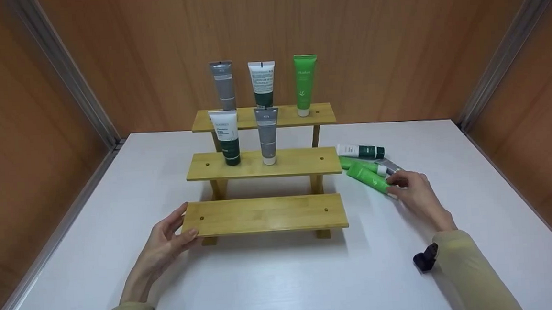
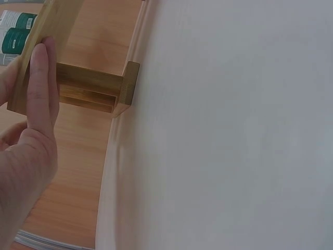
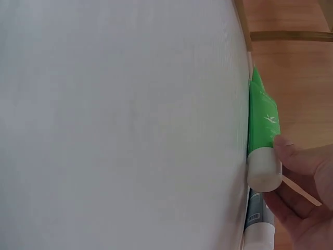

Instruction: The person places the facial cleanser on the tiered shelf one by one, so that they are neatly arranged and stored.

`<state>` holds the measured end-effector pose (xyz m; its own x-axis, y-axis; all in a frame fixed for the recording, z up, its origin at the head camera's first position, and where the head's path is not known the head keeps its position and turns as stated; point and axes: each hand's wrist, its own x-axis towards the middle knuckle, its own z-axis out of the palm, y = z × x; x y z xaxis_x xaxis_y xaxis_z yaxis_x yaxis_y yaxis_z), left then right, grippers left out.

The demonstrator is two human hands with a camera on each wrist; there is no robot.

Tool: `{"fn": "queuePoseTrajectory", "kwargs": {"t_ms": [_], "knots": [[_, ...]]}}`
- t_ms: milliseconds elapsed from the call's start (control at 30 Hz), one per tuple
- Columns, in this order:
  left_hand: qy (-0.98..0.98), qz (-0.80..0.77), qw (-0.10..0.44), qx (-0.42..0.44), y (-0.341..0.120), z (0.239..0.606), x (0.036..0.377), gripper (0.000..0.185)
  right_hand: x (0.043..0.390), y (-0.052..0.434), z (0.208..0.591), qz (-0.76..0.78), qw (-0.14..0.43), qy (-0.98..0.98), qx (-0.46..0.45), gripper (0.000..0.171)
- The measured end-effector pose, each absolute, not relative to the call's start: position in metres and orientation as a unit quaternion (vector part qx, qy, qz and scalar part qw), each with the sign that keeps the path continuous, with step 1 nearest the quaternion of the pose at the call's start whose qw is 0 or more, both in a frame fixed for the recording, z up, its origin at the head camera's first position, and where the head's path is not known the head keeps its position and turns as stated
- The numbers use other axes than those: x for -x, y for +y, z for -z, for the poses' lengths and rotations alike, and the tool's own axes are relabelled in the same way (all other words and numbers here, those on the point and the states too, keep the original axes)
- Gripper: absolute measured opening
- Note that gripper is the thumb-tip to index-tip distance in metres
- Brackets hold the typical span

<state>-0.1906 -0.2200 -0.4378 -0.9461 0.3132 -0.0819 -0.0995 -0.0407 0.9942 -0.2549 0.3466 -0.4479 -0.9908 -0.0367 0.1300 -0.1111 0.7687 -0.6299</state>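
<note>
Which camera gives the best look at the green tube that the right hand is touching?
The head view: it shows the whole green tube lying on the white table among other tubes, with the right hand at its white cap. The right wrist view shows it close but edge-on, the cap nearest. The left wrist view misses it.

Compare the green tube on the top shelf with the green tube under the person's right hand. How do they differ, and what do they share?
The green tube on the top shelf stands upright on its cap; the green tube by the right hand lies flat on the table. The shelf tube stands untouched, while the right hand has its fingertips at the table tube's cap. Both are bright green with white caps.
</note>
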Motion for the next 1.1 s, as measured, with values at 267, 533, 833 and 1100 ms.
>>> {"fn": "queuePoseTrajectory", "kwargs": {"t_ms": [267, 533, 833, 1100], "knots": [[0.682, -0.713, 0.138, -0.080, -0.221, 0.438, 0.190, 0.079, 0.258, 0.342, 0.448, -0.354, 0.046, -0.934, -0.026, 0.022], [0.686, -0.710, 0.135, -0.082, -0.221, 0.438, 0.189, 0.077, 0.259, 0.340, 0.441, -0.333, -0.024, -0.942, -0.020, 0.047], [0.680, -0.714, 0.143, -0.082, -0.222, 0.439, 0.189, 0.076, 0.260, 0.334, 0.443, -0.303, -0.037, -0.951, -0.040, 0.041], [0.671, -0.722, 0.146, -0.088, -0.222, 0.437, 0.189, 0.076, 0.256, 0.334, 0.443, -0.324, -0.031, -0.944, -0.050, 0.044]]}}
